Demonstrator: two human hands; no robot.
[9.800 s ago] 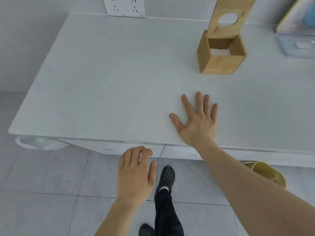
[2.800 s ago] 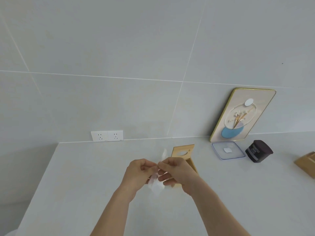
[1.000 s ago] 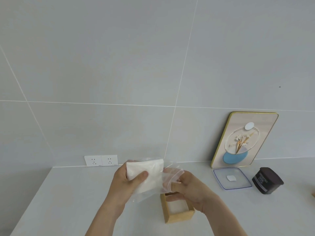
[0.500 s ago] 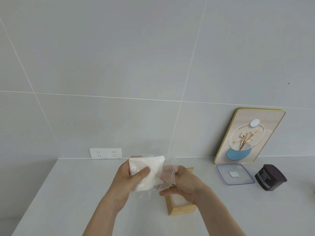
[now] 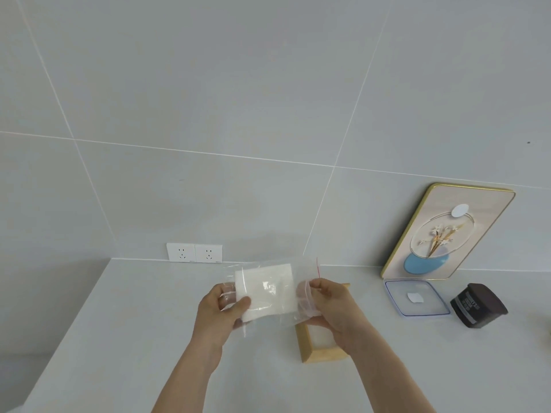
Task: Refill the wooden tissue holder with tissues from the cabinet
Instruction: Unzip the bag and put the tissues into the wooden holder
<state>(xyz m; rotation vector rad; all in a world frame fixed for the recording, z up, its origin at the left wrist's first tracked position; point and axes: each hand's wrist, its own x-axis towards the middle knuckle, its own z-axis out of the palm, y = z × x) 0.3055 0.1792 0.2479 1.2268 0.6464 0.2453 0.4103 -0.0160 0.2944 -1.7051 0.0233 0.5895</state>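
A stack of white tissues (image 5: 265, 289) sits inside a clear plastic zip bag (image 5: 307, 269) held up above the counter. My left hand (image 5: 222, 314) pinches the bag's left end with the tissues under its thumb. My right hand (image 5: 331, 308) grips the bag's right end, near its red-lined mouth. Below my right hand stands the wooden tissue holder (image 5: 316, 350), an open box with some white tissue inside. My right hand hides part of the holder; a wooden edge (image 5: 346, 285) shows behind that hand.
The white counter (image 5: 119, 338) meets a tiled wall with a double socket (image 5: 194, 252). On the right are a leaning gold-framed picture (image 5: 447, 234), a clear plastic lid (image 5: 416, 298) and a dark brown jar (image 5: 477, 305). The counter's left edge drops off.
Since half a second ago my hands have spread apart, pulling the bag flatter and wider. The holder has not moved.
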